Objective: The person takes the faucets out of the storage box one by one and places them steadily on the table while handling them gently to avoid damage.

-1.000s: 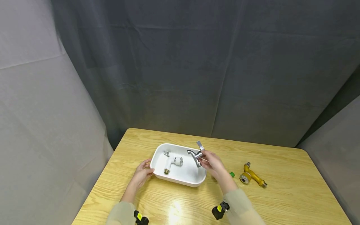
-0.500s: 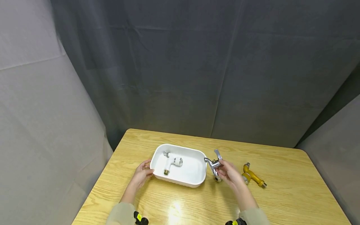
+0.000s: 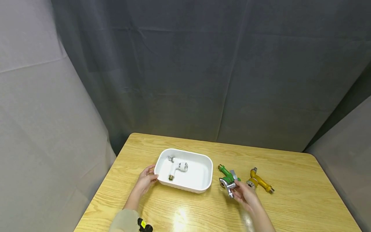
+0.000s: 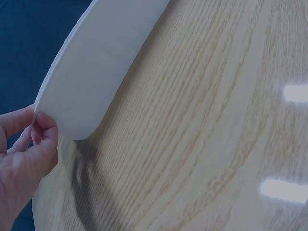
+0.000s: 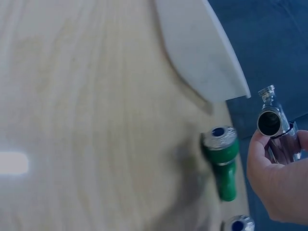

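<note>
- Hanging from the curled thumb and fingers of the right hand (image 3: 245, 195), a shiny chrome metal tap (image 3: 228, 185) is held near a green metal tap (image 3: 225, 170).
- Judged rigid, fairly heavy and slick, it is best grasped around its thick body.
- By the left hand (image 3: 145, 180), a white oblong tray (image 3: 200, 177) is pinched at its rim.

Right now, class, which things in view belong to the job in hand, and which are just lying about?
Job in hand, it seems:
tray, pinched by the left hand
chrome tap, held in the right hand
white tap, in the tray

Probably lying about:
green tap, on the table, unheld
yellow tap, likewise
</note>
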{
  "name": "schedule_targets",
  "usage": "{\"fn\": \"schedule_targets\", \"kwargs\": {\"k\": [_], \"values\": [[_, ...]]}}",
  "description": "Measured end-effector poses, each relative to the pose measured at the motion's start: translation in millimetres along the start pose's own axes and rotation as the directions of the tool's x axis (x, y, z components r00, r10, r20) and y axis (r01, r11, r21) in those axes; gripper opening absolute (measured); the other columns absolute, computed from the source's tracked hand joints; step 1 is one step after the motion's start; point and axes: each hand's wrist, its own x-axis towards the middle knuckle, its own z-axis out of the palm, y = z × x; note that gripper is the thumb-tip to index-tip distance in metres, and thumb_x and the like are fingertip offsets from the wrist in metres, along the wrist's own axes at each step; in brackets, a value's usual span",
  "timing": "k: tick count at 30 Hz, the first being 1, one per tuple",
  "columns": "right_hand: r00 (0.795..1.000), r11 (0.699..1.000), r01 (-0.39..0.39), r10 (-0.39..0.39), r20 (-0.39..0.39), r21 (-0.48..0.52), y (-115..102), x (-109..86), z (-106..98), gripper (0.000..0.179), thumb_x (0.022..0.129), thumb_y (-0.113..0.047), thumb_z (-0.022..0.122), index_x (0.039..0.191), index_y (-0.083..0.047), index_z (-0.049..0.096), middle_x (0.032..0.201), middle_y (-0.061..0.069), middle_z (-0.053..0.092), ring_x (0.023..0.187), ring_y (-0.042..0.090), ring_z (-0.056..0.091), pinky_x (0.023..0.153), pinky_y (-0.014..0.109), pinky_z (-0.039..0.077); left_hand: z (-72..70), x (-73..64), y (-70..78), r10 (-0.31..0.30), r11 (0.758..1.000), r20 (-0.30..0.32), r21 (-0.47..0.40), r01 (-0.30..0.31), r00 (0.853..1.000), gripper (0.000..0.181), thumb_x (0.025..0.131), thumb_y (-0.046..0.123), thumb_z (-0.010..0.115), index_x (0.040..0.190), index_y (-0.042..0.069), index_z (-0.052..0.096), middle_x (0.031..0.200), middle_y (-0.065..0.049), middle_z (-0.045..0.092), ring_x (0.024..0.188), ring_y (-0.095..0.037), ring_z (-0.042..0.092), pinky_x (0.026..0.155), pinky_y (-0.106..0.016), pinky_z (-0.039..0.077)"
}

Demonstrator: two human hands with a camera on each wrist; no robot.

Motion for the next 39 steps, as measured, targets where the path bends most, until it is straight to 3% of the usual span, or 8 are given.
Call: {"fn": "schedule_targets", "kwargs": {"k": [9, 18, 39], "values": [[0.999, 1.0, -0.017, 0.017, -0.034, -0.005, 28, 9.3, -9, 0.016, 0.091, -0.017, 0.051, 0.085, -0.006, 0.06, 0.074, 0.001, 0.062, 0.07, 0.012, 0.06, 0.068, 0.024, 0.051, -1.1, 1.9, -4.2, 0.007, 1.0, -0.012, 0.012, -0.007, 1.0, 0.057, 0.082, -0.011, 0.054, 0.135, -0.002, 0.034, 0.1, -0.012, 0.043, 0.079, -0.015, 0.049, 0.07, -0.024, 0.047], [0.994, 0.999, -0.041, 0.038, -0.1, -0.031, 44, 11.3, -10, 0.015, 0.089, -0.017, 0.054, 0.086, -0.005, 0.061, 0.068, -0.001, 0.063, 0.063, 0.009, 0.061, 0.063, 0.021, 0.051, -1.1, 3.4, -6.0, 0.011, 1.0, -0.015, 0.004, -0.011, 1.0, 0.057, 0.081, -0.012, 0.054, 0.134, -0.002, 0.036, 0.099, -0.012, 0.044, 0.081, -0.017, 0.05, 0.07, -0.024, 0.047], [0.98, 0.996, -0.058, 0.045, -0.196, -0.061, 49, 10.6, -6, 0.032, 0.088, -0.016, 0.053, 0.106, 0.01, 0.053, 0.065, 0.001, 0.063, 0.06, 0.01, 0.06, 0.059, 0.023, 0.052, -0.3, 3.3, -4.9, 0.009, 1.0, -0.026, 0.002, -0.009, 1.0, 0.056, 0.081, -0.013, 0.054, 0.133, -0.001, 0.038, 0.098, -0.012, 0.044, 0.079, -0.016, 0.05, 0.068, -0.024, 0.048]]}}
